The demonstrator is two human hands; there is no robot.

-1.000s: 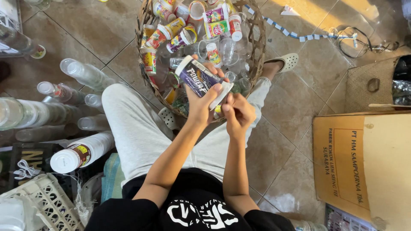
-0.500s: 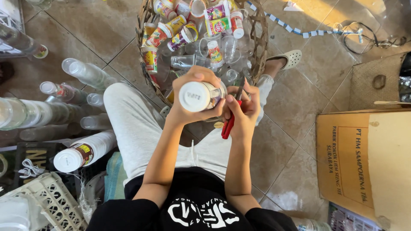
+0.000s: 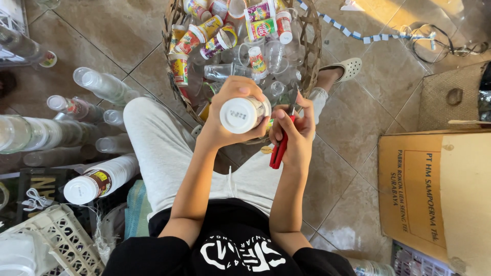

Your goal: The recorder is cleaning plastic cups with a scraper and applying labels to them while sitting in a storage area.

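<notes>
My left hand (image 3: 225,115) grips a white plastic cup (image 3: 240,114) on its side, its round bottom facing the camera. My right hand (image 3: 294,130) holds a small red-handled cutter (image 3: 280,145), its tip at the cup's far end. Both hands hover above my lap, just in front of a woven basket (image 3: 311,46) full of used plastic cups (image 3: 220,38) with colourful labels. My legs in light grey trousers stretch out on either side of the basket.
Stacks of nested clear and white cups (image 3: 97,179) lie on the tiled floor at left, beside a white plastic crate (image 3: 46,240). A brown cardboard box (image 3: 434,194) stands at right. A sandal (image 3: 348,66) is on my foot beyond the basket.
The cup has been turned so its bottom faces up at the camera and brought closer. My right hand now holds the red cutter against it.
</notes>
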